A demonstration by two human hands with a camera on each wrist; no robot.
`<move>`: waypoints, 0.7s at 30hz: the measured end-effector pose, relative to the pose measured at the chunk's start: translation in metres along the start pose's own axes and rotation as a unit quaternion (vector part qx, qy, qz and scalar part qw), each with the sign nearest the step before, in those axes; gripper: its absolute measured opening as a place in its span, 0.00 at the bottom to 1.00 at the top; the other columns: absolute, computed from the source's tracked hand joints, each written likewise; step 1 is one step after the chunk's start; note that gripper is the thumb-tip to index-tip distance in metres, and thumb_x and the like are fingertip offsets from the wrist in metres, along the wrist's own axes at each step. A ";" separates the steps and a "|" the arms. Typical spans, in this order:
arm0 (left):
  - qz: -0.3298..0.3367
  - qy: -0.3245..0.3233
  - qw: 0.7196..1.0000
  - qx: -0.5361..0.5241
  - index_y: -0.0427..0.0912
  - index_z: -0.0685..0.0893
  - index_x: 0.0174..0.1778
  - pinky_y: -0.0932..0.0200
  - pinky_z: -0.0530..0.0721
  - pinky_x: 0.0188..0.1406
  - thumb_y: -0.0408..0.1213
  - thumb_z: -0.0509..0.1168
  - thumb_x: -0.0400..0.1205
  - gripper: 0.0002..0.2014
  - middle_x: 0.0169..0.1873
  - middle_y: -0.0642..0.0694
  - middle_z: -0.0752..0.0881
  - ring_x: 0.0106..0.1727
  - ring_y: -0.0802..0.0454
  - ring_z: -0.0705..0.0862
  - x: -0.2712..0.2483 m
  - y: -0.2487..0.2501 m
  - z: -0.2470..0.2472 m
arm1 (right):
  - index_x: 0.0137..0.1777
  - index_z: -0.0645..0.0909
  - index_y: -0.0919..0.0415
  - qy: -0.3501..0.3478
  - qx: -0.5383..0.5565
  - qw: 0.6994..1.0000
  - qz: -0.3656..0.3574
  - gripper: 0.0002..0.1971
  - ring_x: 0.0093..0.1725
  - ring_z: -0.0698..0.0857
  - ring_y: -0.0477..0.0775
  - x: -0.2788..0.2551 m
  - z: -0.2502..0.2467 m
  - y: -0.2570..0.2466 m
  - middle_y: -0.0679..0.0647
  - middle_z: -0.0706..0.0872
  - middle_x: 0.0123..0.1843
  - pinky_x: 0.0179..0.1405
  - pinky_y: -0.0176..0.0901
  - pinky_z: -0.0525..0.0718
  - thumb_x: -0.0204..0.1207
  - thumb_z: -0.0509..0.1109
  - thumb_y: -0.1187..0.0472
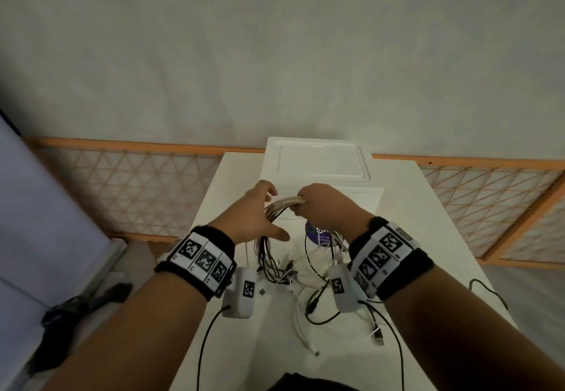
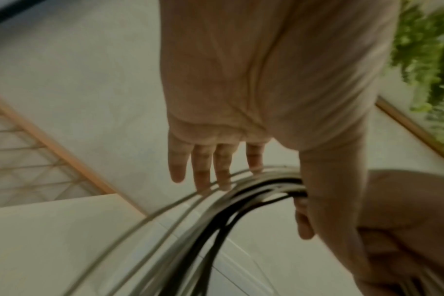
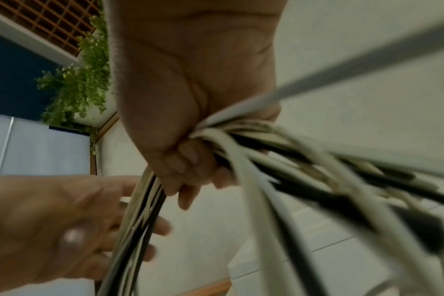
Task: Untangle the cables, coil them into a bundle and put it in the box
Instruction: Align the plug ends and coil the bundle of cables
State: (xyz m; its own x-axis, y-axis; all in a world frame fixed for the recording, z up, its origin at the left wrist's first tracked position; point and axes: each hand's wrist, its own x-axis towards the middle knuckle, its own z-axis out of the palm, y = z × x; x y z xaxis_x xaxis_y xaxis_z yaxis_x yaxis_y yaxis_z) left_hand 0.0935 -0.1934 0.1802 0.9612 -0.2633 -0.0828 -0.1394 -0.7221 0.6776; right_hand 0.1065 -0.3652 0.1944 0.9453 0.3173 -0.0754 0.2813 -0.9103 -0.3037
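My right hand [image 1: 318,204] grips a bundle of white and black cables [image 1: 282,202] in a fist above the white table [image 1: 428,237]. The right wrist view shows the fingers [image 3: 180,160] curled round the cables [image 3: 241,144], which fan out to both sides. My left hand [image 1: 260,213] is open beside the loop, its straight fingers [image 2: 203,174] touching the cable strands [image 2: 241,196]. Loose ends and plugs [image 1: 287,274] hang from the bundle onto the table. The white box [image 1: 376,201] stands just behind my hands, with its lid [image 1: 321,161] behind it.
A purple round label [image 1: 318,231] lies on the table under the cables. White [image 1: 305,338] and black [image 1: 379,335] plug ends trail toward the near edge. An orange lattice fence [image 1: 137,182] runs behind the table. Dark gear [image 1: 76,305] lies at the lower left.
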 end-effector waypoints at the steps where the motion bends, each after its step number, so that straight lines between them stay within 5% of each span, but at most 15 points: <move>1: -0.012 0.048 0.999 -0.013 0.46 0.72 0.50 0.58 0.76 0.38 0.49 0.80 0.66 0.27 0.43 0.53 0.78 0.42 0.53 0.79 -0.004 -0.003 0.000 | 0.42 0.80 0.66 0.009 0.014 1.000 0.017 0.15 0.43 0.80 0.57 0.001 0.001 0.003 0.57 0.82 0.41 0.40 0.45 0.73 0.80 0.61 0.54; 3: -0.052 0.093 0.991 -0.082 0.43 0.75 0.37 0.57 0.73 0.34 0.60 0.73 0.71 0.23 0.32 0.49 0.79 0.32 0.53 0.76 -0.011 -0.003 0.001 | 0.41 0.79 0.65 0.029 0.029 0.998 0.048 0.14 0.43 0.78 0.56 0.004 0.002 0.008 0.55 0.79 0.39 0.41 0.44 0.71 0.80 0.60 0.55; 5: -0.116 -0.010 0.960 -0.256 0.40 0.80 0.32 0.56 0.75 0.36 0.68 0.65 0.69 0.29 0.28 0.45 0.83 0.30 0.51 0.79 -0.017 0.002 0.008 | 0.36 0.74 0.61 0.053 0.029 0.997 0.057 0.13 0.41 0.76 0.55 0.005 0.003 0.005 0.50 0.74 0.33 0.40 0.43 0.70 0.80 0.60 0.56; 8: -0.185 -0.137 0.800 -0.554 0.38 0.86 0.42 0.54 0.80 0.37 0.67 0.62 0.73 0.31 0.36 0.41 0.87 0.38 0.45 0.84 -0.014 0.004 0.025 | 0.33 0.71 0.59 0.061 0.003 0.998 0.030 0.13 0.41 0.79 0.57 -0.001 0.008 -0.012 0.49 0.75 0.33 0.39 0.43 0.71 0.80 0.58 0.58; 11: -0.218 -0.031 0.653 -0.725 0.36 0.83 0.41 0.55 0.85 0.36 0.54 0.65 0.80 0.20 0.31 0.42 0.86 0.32 0.48 0.85 0.000 0.004 0.033 | 0.47 0.77 0.59 0.039 0.011 0.999 -0.007 0.07 0.48 0.83 0.58 -0.018 0.022 -0.026 0.55 0.84 0.45 0.42 0.43 0.75 0.79 0.59 0.58; 15: -0.274 0.096 0.535 -0.794 0.37 0.75 0.39 0.61 0.79 0.33 0.36 0.64 0.84 0.10 0.21 0.45 0.76 0.22 0.53 0.77 0.024 -0.013 0.030 | 0.46 0.73 0.56 0.005 0.020 0.999 -0.041 0.11 0.51 0.83 0.56 -0.046 0.040 -0.023 0.53 0.82 0.44 0.43 0.44 0.74 0.83 0.57 0.50; 17: -0.285 0.119 0.504 -0.806 0.38 0.74 0.38 0.67 0.75 0.26 0.34 0.62 0.85 0.10 0.15 0.48 0.72 0.14 0.56 0.73 0.032 -0.031 0.025 | 0.51 0.76 0.55 -0.010 0.009 0.999 -0.048 0.13 0.54 0.83 0.54 -0.059 0.046 -0.011 0.52 0.84 0.50 0.47 0.44 0.77 0.82 0.59 0.46; 21: -0.279 0.144 0.529 -0.789 0.44 0.69 0.31 0.71 0.65 0.12 0.37 0.61 0.85 0.16 0.13 0.52 0.68 0.11 0.59 0.66 0.042 -0.060 0.023 | 0.57 0.77 0.46 -0.054 0.042 0.997 -0.039 0.23 0.57 0.82 0.47 -0.082 0.057 0.022 0.41 0.82 0.50 0.49 0.37 0.75 0.74 0.57 0.32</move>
State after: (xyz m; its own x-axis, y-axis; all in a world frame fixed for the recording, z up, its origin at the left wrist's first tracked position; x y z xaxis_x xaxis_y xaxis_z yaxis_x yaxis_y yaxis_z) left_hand 0.1369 -0.1756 0.1195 0.7765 -0.0185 -0.6299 0.3387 0.8552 0.3924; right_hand 0.0259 -0.3960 0.1395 0.8968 0.4167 -0.1487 0.3341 -0.8581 -0.3899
